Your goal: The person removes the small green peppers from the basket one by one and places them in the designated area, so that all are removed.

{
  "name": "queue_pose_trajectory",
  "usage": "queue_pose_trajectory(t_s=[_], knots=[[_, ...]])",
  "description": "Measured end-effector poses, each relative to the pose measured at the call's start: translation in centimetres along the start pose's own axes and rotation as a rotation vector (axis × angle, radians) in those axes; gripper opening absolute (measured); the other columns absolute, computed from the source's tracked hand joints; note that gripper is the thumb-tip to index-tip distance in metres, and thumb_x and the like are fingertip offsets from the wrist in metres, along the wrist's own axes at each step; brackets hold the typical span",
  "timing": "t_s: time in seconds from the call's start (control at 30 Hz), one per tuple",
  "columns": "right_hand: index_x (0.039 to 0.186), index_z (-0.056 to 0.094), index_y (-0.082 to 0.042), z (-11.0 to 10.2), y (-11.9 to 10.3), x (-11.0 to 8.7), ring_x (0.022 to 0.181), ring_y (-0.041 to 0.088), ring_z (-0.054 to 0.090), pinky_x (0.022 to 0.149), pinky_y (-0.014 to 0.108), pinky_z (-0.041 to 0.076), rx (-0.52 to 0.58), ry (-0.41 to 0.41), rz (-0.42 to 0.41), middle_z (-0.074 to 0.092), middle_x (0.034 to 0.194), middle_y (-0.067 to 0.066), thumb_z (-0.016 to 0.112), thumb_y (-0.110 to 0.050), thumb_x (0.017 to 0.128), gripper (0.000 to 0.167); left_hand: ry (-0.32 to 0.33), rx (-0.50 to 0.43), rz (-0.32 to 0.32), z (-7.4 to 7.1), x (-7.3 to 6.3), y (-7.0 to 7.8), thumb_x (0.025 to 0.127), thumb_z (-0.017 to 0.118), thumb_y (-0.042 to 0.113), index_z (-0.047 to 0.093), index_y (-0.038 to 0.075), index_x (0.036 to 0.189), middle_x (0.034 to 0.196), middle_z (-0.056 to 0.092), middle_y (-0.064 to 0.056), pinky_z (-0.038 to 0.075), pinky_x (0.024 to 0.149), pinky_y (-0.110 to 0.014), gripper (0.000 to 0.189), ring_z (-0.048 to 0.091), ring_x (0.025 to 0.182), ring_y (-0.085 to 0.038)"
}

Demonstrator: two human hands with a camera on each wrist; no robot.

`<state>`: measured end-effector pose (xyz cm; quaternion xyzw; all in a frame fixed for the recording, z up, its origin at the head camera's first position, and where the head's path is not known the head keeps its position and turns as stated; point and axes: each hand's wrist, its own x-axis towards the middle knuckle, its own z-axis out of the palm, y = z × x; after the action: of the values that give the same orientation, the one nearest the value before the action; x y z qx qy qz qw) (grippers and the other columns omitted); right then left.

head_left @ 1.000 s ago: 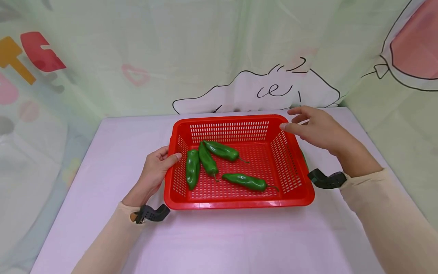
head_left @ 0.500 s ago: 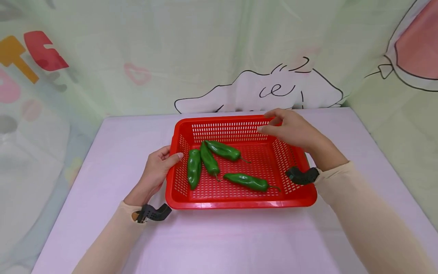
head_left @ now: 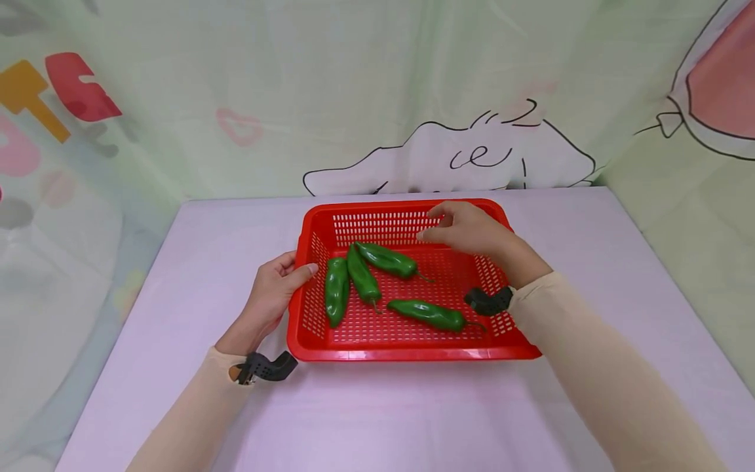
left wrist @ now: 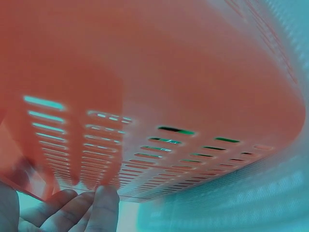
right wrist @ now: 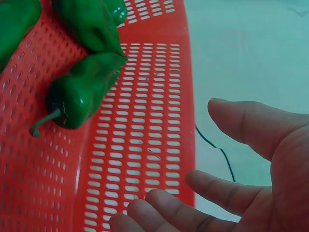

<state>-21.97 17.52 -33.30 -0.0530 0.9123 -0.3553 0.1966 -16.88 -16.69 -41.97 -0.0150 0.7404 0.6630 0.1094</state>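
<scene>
A red plastic basket (head_left: 413, 354) with slotted walls sits on the table, and several green peppers (head_left: 426, 313) lie inside it. At the basket's left side my left hand (head_left: 270, 293) grips the rim, thumb over the top and fingers against the outer wall. The left wrist view shows those fingers (left wrist: 99, 208) under the slotted side. My right hand (head_left: 468, 227) hovers over the back right part of the basket and holds nothing. In the right wrist view its thumb and fingers are apart, with the nearest pepper (right wrist: 79, 94) beyond the fingertips.
A pale lilac cloth covers the table (head_left: 383, 419) around the basket. Behind it hangs a printed curtain (head_left: 330, 85) with line drawings. The basket's right wall is partly hidden by my right forearm (head_left: 590, 354).
From outside the basket's right rim my right hand has moved left, over the basket. The left hand keeps its grip on the rim. The peppers lie as before.
</scene>
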Motion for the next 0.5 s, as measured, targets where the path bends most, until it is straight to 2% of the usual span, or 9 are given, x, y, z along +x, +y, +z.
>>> queue_pose_trajectory(t_s=[0.13, 0.5], knots=[[0.148, 0.050, -0.005, 0.7, 0.0, 0.9, 0.116, 0.035, 0.059, 0.098, 0.049, 0.057, -0.005, -0.031, -0.002, 0.056, 0.135, 0.017, 0.070, -0.038, 0.097, 0.064, 0.004, 0.000, 0.000, 0.0, 0.0, -0.1, 0.103, 0.065, 0.018, 0.054, 0.000, 0.145, 0.127, 0.068, -0.025, 0.065, 0.082, -0.036, 0.047, 0.077, 0.099, -0.026], [0.143, 0.055, -0.002, 2.8, 0.2, 3.3, 0.123, 0.036, 0.055, 0.104, 0.054, 0.053, -0.065, -0.067, 0.005, 0.059, 0.138, 0.018, 0.073, -0.033, 0.094, 0.061, -0.001, 0.001, 0.011, -0.1, 0.1, -0.3, 0.103, 0.064, 0.018, 0.055, 0.000, 0.145, 0.126, 0.069, -0.025, 0.065, 0.082, -0.036, 0.046, 0.077, 0.098, -0.025]])
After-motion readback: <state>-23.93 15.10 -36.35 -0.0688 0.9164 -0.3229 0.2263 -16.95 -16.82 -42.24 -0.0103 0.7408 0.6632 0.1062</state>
